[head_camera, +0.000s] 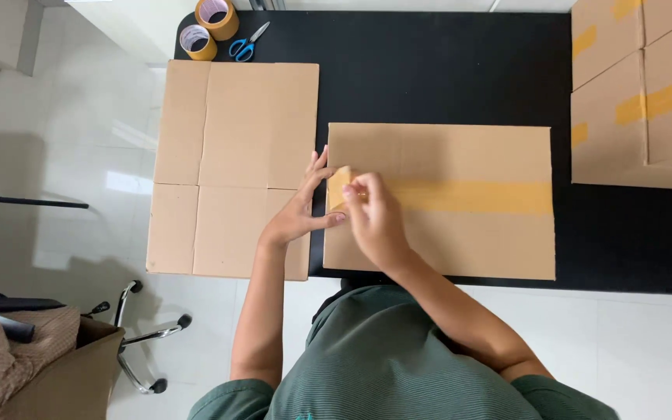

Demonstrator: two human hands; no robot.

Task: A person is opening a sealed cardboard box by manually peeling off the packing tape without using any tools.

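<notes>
Black table [445, 78] carries the closed box [460, 233]; your right hand [375, 222] pinches the tape end [339, 187] at its left edge, fingers together on it; your left hand [305, 210] lies open just beside, steadying the cardboard; press the end flat along the strip [476, 197].

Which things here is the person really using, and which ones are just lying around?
In use:
- taped box
- strip of tape along its top
- left hand steadying the box's end
- right hand pressing the tape end down

Lying about:
- flat cardboard
- two tape rolls
- blue scissors
- sealed boxes
- chair
</notes>
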